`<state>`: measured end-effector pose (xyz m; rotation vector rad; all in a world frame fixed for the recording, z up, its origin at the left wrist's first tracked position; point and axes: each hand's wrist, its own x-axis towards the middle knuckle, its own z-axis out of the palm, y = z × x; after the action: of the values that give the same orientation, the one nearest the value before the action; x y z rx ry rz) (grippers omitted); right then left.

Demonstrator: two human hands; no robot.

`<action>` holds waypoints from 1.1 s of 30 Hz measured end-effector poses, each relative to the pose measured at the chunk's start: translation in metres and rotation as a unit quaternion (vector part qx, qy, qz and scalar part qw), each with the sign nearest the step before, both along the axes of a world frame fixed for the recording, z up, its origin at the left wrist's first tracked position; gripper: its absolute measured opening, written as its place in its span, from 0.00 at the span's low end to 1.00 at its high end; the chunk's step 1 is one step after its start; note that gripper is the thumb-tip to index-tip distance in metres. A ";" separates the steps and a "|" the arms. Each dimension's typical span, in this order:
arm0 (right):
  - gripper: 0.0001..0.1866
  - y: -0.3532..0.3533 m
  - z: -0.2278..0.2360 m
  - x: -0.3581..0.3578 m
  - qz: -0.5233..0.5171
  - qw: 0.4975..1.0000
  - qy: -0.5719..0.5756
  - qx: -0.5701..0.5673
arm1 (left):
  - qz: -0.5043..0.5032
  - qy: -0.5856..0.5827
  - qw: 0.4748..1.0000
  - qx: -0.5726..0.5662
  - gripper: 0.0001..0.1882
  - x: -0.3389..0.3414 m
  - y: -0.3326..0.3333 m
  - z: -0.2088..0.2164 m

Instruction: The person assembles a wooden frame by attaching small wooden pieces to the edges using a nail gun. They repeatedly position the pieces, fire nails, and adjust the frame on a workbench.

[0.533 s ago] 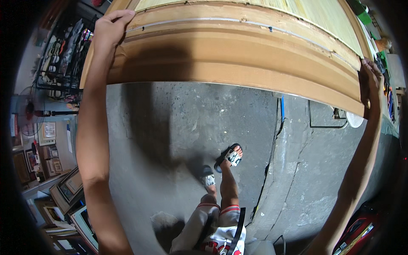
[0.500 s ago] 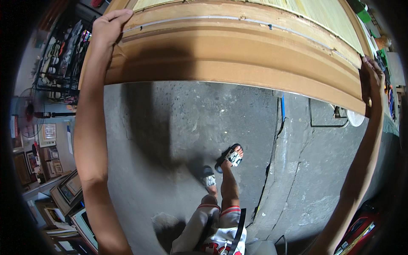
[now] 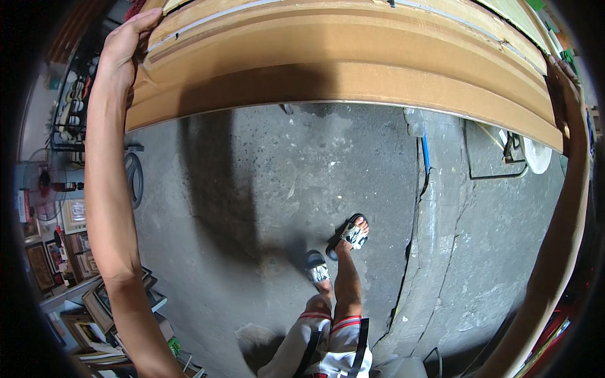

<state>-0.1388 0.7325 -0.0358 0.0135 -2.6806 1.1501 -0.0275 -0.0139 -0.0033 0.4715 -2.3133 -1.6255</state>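
Frame (image 3: 340,57), wide and wooden, spans between both hands, near edge over the grey floor (image 3: 296,183). Left hand (image 3: 123,47) grips its left end, fingers hooked round; right hand (image 3: 566,82), shadowed, grips its right end. Step judged: steadying or shifting it. Next move likely calls for even two-handed support.

Well below the left fingers (image 3: 147,21) we see a round, wire-caged fan (image 3: 44,183) with a dark red centre and, lower still, a leaning pile of rectangular picture frames (image 3: 97,312). Below and inward of the right fingers (image 3: 563,70) we find a round white disc (image 3: 539,155); farther inward, a thin bright-blue strip (image 3: 426,153) runs along the scuffed grey concrete floor (image 3: 296,183).
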 end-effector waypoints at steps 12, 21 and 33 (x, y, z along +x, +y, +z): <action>0.25 -0.019 0.003 0.008 -0.001 0.999 0.036 0.013 | -0.014 0.026 0.997 -0.073 0.17 -0.005 -0.020 -0.008; 0.08 -0.081 0.020 0.053 0.025 0.992 0.040 -0.117 | 0.011 0.001 1.000 0.013 0.27 -0.026 -0.091 -0.027; 0.09 -0.093 0.030 0.059 -0.026 0.998 0.041 -0.034 | 0.006 -0.048 0.998 -0.036 0.28 -0.038 -0.119 -0.033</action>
<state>-0.0800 0.6390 -0.0061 -0.0181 -2.5540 1.1962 -0.0655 -0.1330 -0.0358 0.5561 -2.4241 -1.5397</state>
